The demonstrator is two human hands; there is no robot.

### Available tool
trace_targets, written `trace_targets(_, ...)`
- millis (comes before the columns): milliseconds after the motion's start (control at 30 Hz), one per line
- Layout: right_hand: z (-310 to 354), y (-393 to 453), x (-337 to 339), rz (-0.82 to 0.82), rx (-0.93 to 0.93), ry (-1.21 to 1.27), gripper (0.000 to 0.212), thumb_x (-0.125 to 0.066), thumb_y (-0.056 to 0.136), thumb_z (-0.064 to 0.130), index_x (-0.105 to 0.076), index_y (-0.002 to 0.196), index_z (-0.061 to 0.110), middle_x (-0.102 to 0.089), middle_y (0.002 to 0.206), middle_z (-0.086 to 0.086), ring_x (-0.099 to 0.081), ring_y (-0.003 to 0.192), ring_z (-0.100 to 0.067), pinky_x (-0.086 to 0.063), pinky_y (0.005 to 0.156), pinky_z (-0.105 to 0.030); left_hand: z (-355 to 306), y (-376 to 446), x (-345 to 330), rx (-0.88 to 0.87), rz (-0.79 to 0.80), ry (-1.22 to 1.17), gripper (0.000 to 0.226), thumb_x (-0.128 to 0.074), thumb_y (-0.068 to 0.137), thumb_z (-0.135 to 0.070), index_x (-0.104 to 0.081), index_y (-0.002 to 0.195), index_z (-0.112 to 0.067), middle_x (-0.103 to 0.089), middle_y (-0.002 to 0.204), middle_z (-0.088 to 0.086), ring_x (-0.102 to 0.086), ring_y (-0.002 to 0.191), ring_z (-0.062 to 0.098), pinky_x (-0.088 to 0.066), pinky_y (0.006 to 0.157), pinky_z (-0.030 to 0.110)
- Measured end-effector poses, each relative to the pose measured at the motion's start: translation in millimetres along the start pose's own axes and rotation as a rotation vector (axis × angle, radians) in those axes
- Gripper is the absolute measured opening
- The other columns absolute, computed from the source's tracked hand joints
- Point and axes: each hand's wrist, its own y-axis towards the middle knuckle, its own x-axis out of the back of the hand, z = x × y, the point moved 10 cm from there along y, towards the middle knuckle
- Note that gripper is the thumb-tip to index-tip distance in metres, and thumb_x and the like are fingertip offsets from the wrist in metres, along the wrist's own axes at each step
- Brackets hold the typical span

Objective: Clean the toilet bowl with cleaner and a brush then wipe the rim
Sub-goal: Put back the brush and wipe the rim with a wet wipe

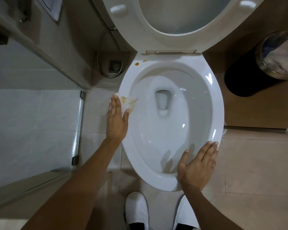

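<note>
The white toilet bowl (213,103) fills the middle of the head view, its seat and lid (133,35) raised at the top. My left hand (117,118) lies flat with straight fingers on the bowl's left rim and presses a crumpled white tissue (127,102) stained yellow-brown against it. Two brown spots (137,64) sit on the rim's back left, near the hinge. My right hand (198,165) rests flat and open on the front right rim, holding nothing. Water stands in the bowl's outlet (163,103). No brush or cleaner bottle is in view.
A dark waste bin (249,75) with crumpled paper stands at the right. A metal spray hose (106,52) loops over a floor drain (115,65) at the back left. A glass shower partition (78,127) runs along the left. My white shoes (136,211) stand below the bowl.
</note>
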Motion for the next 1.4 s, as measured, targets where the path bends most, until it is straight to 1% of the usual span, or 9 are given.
trace_targets(233,-1,0,-2,0.007,-0.003,0.005,0.077,-0.031,0.091,0.046,-0.010,0.152,0.004,-0.009,0.160,-0.015,-0.008,0.148,-0.028,-0.023,0.116,-0.048,-8,7,14,-0.056,-0.051,0.175,0.048,-0.020,0.104,-0.018,-0.012,0.150,-0.006,-0.011,0.158,0.009,-0.007,0.146,0.020,-0.003,0.117,0.035)
trace_targets(400,0,0,-1,0.010,-0.001,0.009,0.077,-0.029,0.091,0.045,-0.010,0.152,0.002,-0.009,0.160,-0.016,-0.009,0.148,-0.029,-0.023,0.115,-0.048,-33,31,60,-0.126,-0.233,0.203,0.048,-0.025,0.103,-0.012,-0.015,0.149,-0.004,-0.013,0.158,0.012,-0.009,0.146,0.022,-0.004,0.117,0.039)
trace_targets(533,0,0,-1,0.010,0.001,0.008,0.077,-0.027,0.091,0.047,-0.010,0.152,0.002,-0.009,0.160,-0.016,-0.009,0.148,-0.029,-0.021,0.116,-0.047,-51,61,82,-0.182,-0.293,0.250,0.047,-0.024,0.103,-0.010,-0.016,0.149,-0.002,-0.013,0.157,0.014,-0.009,0.146,0.023,-0.006,0.117,0.038)
trace_targets(633,-1,0,-2,0.015,-0.005,0.007,0.077,-0.025,0.091,0.048,-0.010,0.153,0.003,-0.009,0.160,-0.015,-0.009,0.148,-0.029,-0.020,0.116,-0.047,-61,60,58,-0.308,-0.199,0.326,0.053,-0.028,0.097,0.005,-0.015,0.148,0.000,-0.012,0.156,0.018,-0.010,0.146,0.027,-0.004,0.116,0.033)
trace_targets(733,0,0,-2,0.017,-0.002,0.003,0.077,-0.025,0.092,0.049,-0.010,0.153,0.004,-0.010,0.160,-0.015,-0.010,0.148,-0.029,-0.022,0.116,-0.047,-52,38,17,-0.414,-0.010,0.341,0.062,-0.032,0.089,0.015,-0.014,0.147,0.002,-0.013,0.156,0.019,-0.013,0.145,0.030,-0.004,0.115,0.030)
trace_targets(833,-1,0,-3,0.021,0.001,0.001,0.077,-0.025,0.091,0.049,-0.009,0.153,0.004,-0.008,0.160,-0.015,-0.009,0.148,-0.029,-0.023,0.116,-0.048,-38,23,1,-0.342,0.065,0.255,0.055,-0.033,0.098,0.000,-0.012,0.149,-0.002,-0.008,0.158,0.012,-0.007,0.146,0.024,-0.007,0.116,0.032)
trace_targets(967,-2,0,-6,0.033,-0.001,-0.002,0.077,-0.028,0.092,0.047,-0.007,0.153,0.005,-0.006,0.160,-0.014,-0.008,0.148,-0.028,-0.023,0.116,-0.049,-35,22,-6,-0.311,0.111,0.212,0.059,-0.029,0.102,-0.027,-0.001,0.151,-0.008,0.005,0.159,0.004,0.008,0.146,0.013,0.003,0.115,0.029)
trace_targets(1267,-2,0,-6,0.076,0.005,-0.051,0.080,-0.022,0.090,0.053,-0.009,0.153,0.004,-0.008,0.160,-0.014,-0.006,0.148,-0.027,-0.014,0.118,-0.051,-41,46,-7,-0.296,0.206,0.249,0.063,-0.028,0.102,-0.034,0.005,0.150,-0.010,0.010,0.159,0.005,0.010,0.146,0.017,-0.002,0.118,0.036)
trace_targets(1400,1,24,8,0.063,0.074,-0.026,0.078,-0.023,0.091,0.052,-0.016,0.152,0.005,-0.014,0.159,-0.014,-0.013,0.147,-0.028,-0.011,0.117,-0.049,-40,40,1,-0.287,0.160,0.246,0.063,-0.028,0.102,-0.035,0.003,0.151,-0.011,0.008,0.159,0.004,0.008,0.146,0.015,0.001,0.115,0.033)
